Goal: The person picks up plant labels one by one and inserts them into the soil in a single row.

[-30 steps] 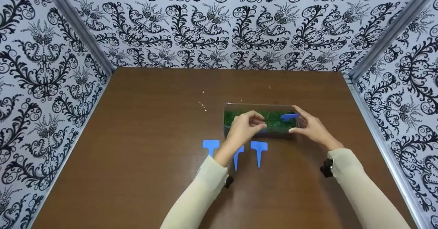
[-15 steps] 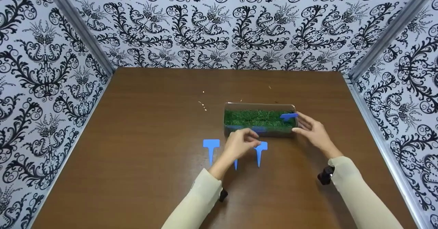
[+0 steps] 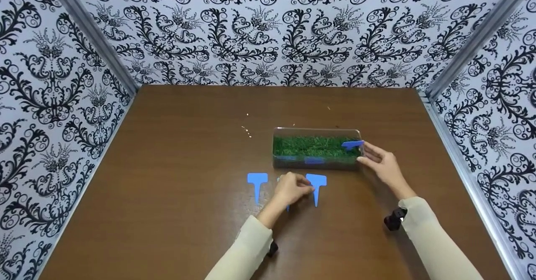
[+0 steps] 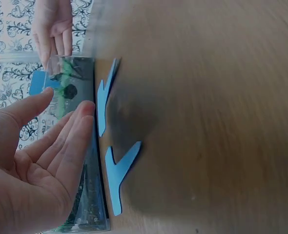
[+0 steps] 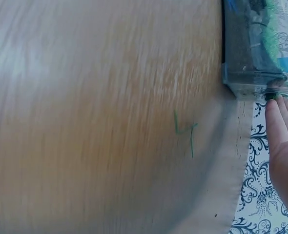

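Note:
A clear plastic container (image 3: 316, 165) of green artificial grass (image 3: 310, 146) stands right of the table's middle. One blue T-shaped plant label (image 3: 351, 145) stands in the grass near the right end. My left hand (image 3: 291, 188) hovers over the middle label, which is mostly hidden; its thumb and fingers are apart with nothing between them in the left wrist view. A left label (image 3: 257, 178) and a right label (image 3: 317, 180) lie flat at either side. My right hand (image 3: 385, 167) touches the container's right end with nearly straight fingers, seen in the right wrist view.
Small pale crumbs (image 3: 247, 130) dot the brown tabletop (image 3: 184, 167) behind and left of the container. Patterned walls (image 3: 251, 33) enclose the back and sides. The right wrist view shows a green mark (image 5: 185, 131) on the table.
My left hand has drawn back from above the grass to over the middle label. My right hand has slipped slightly forward along the container's end. The container and labels stay put.

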Tool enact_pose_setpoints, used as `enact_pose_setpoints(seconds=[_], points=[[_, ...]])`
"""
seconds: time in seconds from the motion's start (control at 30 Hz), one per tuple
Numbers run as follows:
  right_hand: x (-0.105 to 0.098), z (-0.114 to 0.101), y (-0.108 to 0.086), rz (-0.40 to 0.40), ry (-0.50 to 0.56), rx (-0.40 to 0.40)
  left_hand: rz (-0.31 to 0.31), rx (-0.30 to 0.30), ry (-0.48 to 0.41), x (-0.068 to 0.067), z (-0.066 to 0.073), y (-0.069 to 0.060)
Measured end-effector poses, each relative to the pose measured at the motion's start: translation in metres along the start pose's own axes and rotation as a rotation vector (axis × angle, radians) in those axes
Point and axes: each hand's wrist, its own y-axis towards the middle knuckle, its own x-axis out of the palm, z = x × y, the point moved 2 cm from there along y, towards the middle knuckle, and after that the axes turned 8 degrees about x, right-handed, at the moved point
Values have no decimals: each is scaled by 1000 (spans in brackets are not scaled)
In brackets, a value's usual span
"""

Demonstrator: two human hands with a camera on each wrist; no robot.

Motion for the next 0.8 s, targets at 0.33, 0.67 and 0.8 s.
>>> enact_pose_setpoints(seconds=[0.33, 0.67, 0.8], points=[[4, -3, -2, 8, 94, 37, -41, -117, -13, 6, -1, 1], [6, -6, -5, 35, 20, 34, -36, -165, 122, 12, 2, 7], [7, -6, -4, 36, -3, 34, -57, -173, 261, 17, 5, 12]])
